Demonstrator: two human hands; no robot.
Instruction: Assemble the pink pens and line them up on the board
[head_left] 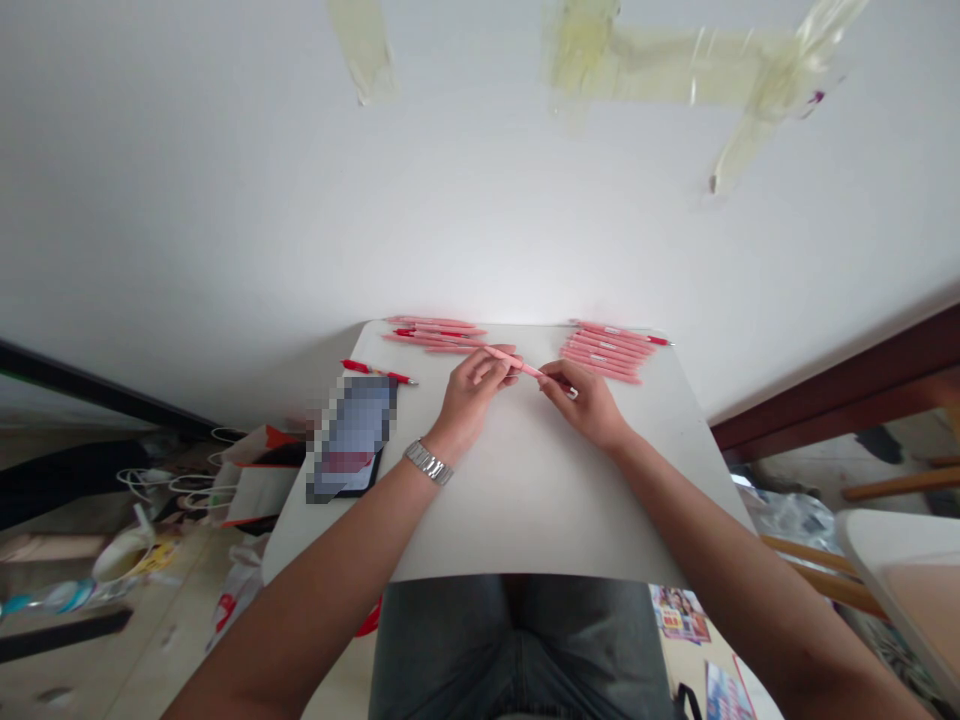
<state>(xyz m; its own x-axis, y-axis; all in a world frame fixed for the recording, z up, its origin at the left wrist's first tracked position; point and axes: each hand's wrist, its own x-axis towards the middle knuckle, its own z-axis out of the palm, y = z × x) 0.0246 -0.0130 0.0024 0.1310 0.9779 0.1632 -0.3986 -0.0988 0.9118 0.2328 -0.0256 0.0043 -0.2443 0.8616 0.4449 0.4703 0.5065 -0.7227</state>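
Tape sticks to the white wall in the head view. A pale tabletop stands against it. Over the tabletop, the left grip and right grip pinch one pink pen between them. More pens lie in two bunches. A phone lies at left; bags and wires clutter the floor.

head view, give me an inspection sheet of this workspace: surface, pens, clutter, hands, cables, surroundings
Surface: pale table, against a white wall.
Pens: pink pen held; left pen group and right pen group near the wall.
Clutter: phone at left, red pen just beyond it.
Hands: left hand and right hand both grip the pink pen.
Cables: white cables, left of the table.
Surroundings: yellowed tape on the wall; cup at lower left.
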